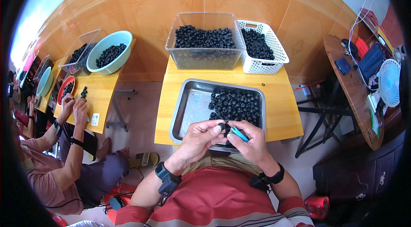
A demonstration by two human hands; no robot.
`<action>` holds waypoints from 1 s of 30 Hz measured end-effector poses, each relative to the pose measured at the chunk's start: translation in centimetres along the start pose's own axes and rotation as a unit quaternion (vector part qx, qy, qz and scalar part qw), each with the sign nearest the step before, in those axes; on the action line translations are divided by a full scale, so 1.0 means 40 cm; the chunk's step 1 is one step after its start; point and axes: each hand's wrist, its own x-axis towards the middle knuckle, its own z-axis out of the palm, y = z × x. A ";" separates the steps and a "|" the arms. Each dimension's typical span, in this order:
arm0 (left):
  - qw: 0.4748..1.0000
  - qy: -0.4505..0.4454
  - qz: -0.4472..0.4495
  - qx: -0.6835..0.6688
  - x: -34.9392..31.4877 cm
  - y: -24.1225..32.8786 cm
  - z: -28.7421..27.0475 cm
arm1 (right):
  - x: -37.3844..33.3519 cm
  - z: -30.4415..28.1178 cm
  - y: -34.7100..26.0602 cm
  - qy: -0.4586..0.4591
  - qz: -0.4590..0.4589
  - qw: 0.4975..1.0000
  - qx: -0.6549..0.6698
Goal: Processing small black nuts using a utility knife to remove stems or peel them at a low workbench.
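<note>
Over the near edge of a metal tray, my left hand pinches a small round black part between thumb and fingertips. My right hand is closed around a slim light-blue tool, its working end close to that part; the exact kind of tool cannot be made out. Both hands' fingertips nearly meet. Behind them, a heap of similar black ring-like parts covers the right side of the tray, while bare metal shows on the left.
A clear plastic bin and a white perforated basket, both with black parts, stand at the table's far end. On the left, a co-worker's hands handle black parts beside a mint-green basin. A brown side table stands right.
</note>
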 end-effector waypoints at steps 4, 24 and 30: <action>0.998 0.009 0.044 -0.039 -0.009 -0.002 -0.005 | -0.017 -0.015 -0.023 -0.032 -0.003 0.998 -0.049; 0.996 0.027 0.045 -0.072 -0.042 -0.012 -0.027 | -0.018 -0.019 -0.037 -0.057 0.001 0.993 -0.107; 0.996 0.015 0.039 -0.073 -0.057 0.001 -0.013 | -0.019 -0.035 -0.008 -0.017 0.003 0.998 -0.060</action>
